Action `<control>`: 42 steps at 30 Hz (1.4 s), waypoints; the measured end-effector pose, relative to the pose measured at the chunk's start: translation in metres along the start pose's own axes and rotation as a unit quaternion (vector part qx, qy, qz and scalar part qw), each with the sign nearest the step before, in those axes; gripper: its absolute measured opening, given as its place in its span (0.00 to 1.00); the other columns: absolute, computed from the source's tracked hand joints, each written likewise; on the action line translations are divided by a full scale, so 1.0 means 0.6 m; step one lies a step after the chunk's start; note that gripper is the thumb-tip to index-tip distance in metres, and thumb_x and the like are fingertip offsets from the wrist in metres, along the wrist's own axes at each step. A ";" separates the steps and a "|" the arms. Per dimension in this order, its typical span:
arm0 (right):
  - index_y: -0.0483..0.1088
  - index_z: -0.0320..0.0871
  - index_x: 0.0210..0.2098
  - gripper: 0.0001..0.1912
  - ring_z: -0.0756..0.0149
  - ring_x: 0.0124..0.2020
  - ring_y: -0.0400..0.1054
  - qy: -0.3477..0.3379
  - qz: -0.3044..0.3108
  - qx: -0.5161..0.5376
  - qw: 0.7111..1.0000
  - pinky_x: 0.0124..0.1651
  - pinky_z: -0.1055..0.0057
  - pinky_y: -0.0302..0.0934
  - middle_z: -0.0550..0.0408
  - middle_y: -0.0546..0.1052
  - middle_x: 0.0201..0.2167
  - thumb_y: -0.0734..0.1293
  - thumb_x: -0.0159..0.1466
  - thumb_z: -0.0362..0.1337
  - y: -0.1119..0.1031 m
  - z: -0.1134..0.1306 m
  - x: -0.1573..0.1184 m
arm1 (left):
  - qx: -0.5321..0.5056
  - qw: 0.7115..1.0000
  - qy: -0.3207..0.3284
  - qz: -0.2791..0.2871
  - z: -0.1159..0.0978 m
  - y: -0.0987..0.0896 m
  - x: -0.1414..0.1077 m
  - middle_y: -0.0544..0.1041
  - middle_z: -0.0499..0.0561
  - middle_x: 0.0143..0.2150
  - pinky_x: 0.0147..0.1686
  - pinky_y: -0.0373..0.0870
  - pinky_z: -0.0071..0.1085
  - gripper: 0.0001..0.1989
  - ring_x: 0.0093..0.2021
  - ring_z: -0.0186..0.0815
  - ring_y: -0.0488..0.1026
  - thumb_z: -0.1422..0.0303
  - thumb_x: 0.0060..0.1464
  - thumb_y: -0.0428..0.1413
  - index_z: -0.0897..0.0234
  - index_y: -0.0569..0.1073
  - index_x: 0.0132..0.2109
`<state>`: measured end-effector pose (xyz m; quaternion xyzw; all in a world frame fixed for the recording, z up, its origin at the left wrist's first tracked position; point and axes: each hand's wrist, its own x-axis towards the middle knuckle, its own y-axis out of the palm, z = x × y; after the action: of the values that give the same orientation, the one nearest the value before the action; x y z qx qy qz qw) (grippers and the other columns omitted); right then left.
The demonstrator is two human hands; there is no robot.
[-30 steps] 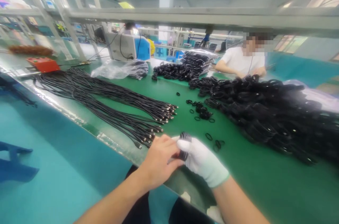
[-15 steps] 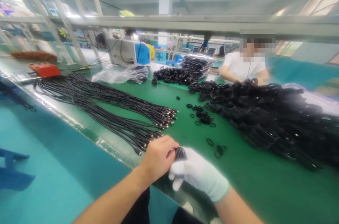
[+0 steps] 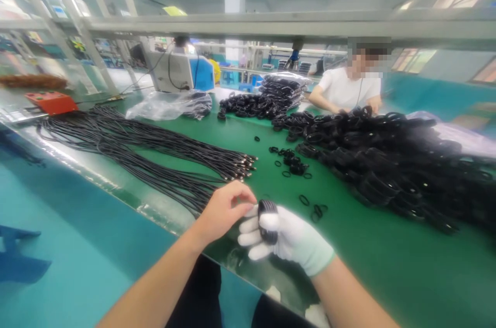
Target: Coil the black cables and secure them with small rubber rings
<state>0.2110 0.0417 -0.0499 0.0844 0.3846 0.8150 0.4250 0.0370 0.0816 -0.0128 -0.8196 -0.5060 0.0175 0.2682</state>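
Bare green worktop [image 3: 372, 271] opens to the right of the gloved right hand [image 3: 287, 232]. Ahead, a lane between spread cables [image 3: 186, 149] and a large black heap [image 3: 387, 168] is partly obstructed by small rings [image 3: 296, 168].

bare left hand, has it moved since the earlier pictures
Yes, forward: judged against the black cables, the bare left hand has shifted toward them, now hiding tips of the nearer bundle visible earlier.
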 end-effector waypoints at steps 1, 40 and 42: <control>0.68 0.39 0.42 0.20 0.63 0.35 0.71 0.000 0.001 -0.001 1.000 0.34 0.65 0.68 0.49 0.73 0.33 0.72 0.53 0.40 0.001 0.002 -0.001 | -0.009 1.000 0.013 0.015 -0.001 -0.003 -0.002 0.73 0.47 0.39 0.43 0.65 0.28 0.05 0.41 0.32 0.69 0.76 0.51 0.55 0.62 0.74 0.33; 0.70 0.37 0.36 0.14 0.64 0.28 0.71 -0.148 -0.183 -0.139 0.962 0.25 0.69 0.69 0.54 0.73 0.27 0.72 0.51 0.36 -0.036 0.094 -0.083 | 0.113 0.981 0.154 0.036 -0.042 0.128 0.133 0.79 0.49 0.43 0.47 0.69 0.35 0.16 0.43 0.36 0.74 0.78 0.53 0.51 0.59 0.77 0.45; 0.70 0.36 0.35 0.15 0.66 0.26 0.70 -0.148 -0.179 -0.138 0.963 0.23 0.71 0.68 0.54 0.73 0.25 0.72 0.51 0.37 -0.033 0.088 -0.077 | 0.117 0.980 0.159 0.027 -0.039 0.127 0.128 0.79 0.50 0.43 0.47 0.69 0.35 0.16 0.43 0.36 0.74 0.77 0.53 0.50 0.59 0.77 0.45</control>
<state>0.2767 0.0428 -0.0184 0.0746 0.2100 0.7489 0.6241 0.1439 0.1102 -0.0089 -0.7880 -0.4294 -0.0468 0.4387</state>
